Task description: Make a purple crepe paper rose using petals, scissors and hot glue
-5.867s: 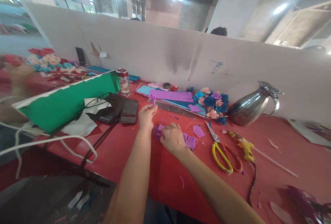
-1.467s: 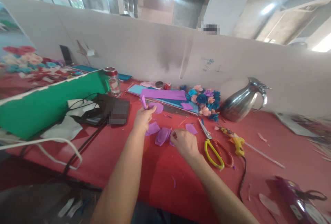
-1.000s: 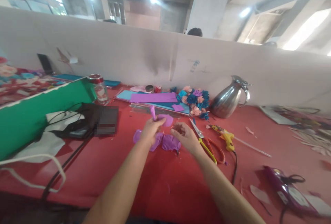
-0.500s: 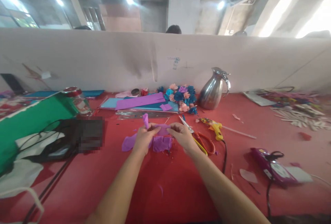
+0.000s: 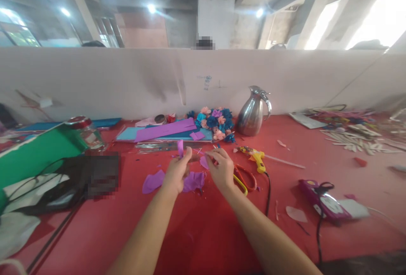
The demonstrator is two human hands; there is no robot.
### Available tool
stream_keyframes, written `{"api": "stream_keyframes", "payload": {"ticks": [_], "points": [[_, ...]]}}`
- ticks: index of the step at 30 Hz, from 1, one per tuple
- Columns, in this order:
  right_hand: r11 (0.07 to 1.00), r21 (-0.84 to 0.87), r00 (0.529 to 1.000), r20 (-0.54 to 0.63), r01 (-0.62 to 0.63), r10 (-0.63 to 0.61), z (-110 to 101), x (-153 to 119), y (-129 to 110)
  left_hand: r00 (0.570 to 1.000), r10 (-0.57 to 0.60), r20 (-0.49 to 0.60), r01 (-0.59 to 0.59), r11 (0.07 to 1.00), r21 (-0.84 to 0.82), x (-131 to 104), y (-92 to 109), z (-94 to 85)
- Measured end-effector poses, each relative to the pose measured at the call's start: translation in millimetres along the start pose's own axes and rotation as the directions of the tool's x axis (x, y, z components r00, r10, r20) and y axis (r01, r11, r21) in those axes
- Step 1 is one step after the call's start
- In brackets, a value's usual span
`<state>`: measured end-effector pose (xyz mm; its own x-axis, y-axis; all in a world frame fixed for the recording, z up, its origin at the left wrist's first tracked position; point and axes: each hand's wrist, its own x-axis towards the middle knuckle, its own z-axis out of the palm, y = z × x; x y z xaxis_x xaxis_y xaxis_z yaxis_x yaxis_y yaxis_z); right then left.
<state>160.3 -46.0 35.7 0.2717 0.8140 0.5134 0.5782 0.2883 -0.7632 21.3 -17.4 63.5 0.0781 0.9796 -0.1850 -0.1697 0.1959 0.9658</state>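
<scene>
Behind a red table (image 5: pixel 203 237) runs a pale partition wall (image 5: pixel 127 78), with concrete pillars and bright lamps beyond it. At the far left a green panel (image 5: pixel 41 152) leans at a slant, and a dark, partly blurred-out device (image 5: pixel 68 194) lies in front of it among whitish scraps and cords. Just beside the panel's right end is a glass jar (image 5: pixel 91 138) with a red lid. Further right, blue sheets (image 5: pixel 127 134) lie near the wall with a long purple strip (image 5: pixel 165 130) across them, and nearer the person a flat purple piece (image 5: pixel 153 182) rests on the table. The left hand (image 5: pixel 176 174) has its thumb raised and its fingers curled in, gripping a rolled purple piece (image 5: pixel 180 148) that stands upright; just beside it lies a crumpled purple piece (image 5: pixel 196 181). Between the hands shows a small purple petal (image 5: pixel 204 163), next to the fingertips of the right hand (image 5: pixel 222 167), whose fingers are half curled; whether they pinch it cannot be told. Past that hand come blue and pink paper flowers (image 5: pixel 215 123), scissors (image 5: pixel 252 182) partly hidden by the hand, a steel jug (image 5: pixel 250 116), a yellow glue gun (image 5: pixel 260 160), a purple device (image 5: pixel 326 203) and pale sticks (image 5: pixel 352 141).
</scene>
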Motion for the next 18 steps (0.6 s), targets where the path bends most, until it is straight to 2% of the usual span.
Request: {"api": "stream_keyframes", "payload": {"ticks": [3, 7, 9, 12, 13, 15, 16, 18], "points": [[0.985, -0.130, 0.990, 0.095, 0.113, -0.101, 1, -7, -6, 1.000, -0.021, -0.001, 0.021, 1.000, 0.003, 0, -7, 5.5], [0.955, -0.260, 0.978, 0.190, 0.139, -0.091, -1, -2, -9, 0.999, 0.035, -0.026, -0.037, 0.996, -0.077, 6, -14, -3.5], [0.925, -0.371, 0.984, 0.178, 0.077, -0.010, -13, 10, -4, 0.997, 0.054, -0.050, -0.059, 0.994, -0.094, 10, -14, -10.2], [0.789, -0.595, 0.978, 0.029, -0.151, 0.209, -50, 32, 14, 0.995, 0.080, -0.066, -0.084, 0.995, -0.051, 16, -12, -18.4], [0.714, -0.662, 0.959, -0.025, -0.227, 0.281, -64, 37, 24, 0.995, 0.076, -0.061, -0.078, 0.997, -0.018, 17, -12, -20.7], [0.545, -0.741, 0.883, -0.139, -0.394, 0.449, -92, 44, 46, 0.997, 0.066, -0.048, -0.062, 0.996, 0.069, 20, -10, -25.7], [0.469, -0.748, 0.832, -0.198, -0.470, 0.518, -102, 46, 57, 0.997, 0.067, -0.045, -0.062, 0.991, 0.115, 20, -10, -28.6], [0.372, -0.720, 0.710, -0.234, -0.585, 0.664, -116, 47, 77, 0.996, 0.082, -0.045, -0.073, 0.980, 0.185, 21, -9, -34.8]]}}
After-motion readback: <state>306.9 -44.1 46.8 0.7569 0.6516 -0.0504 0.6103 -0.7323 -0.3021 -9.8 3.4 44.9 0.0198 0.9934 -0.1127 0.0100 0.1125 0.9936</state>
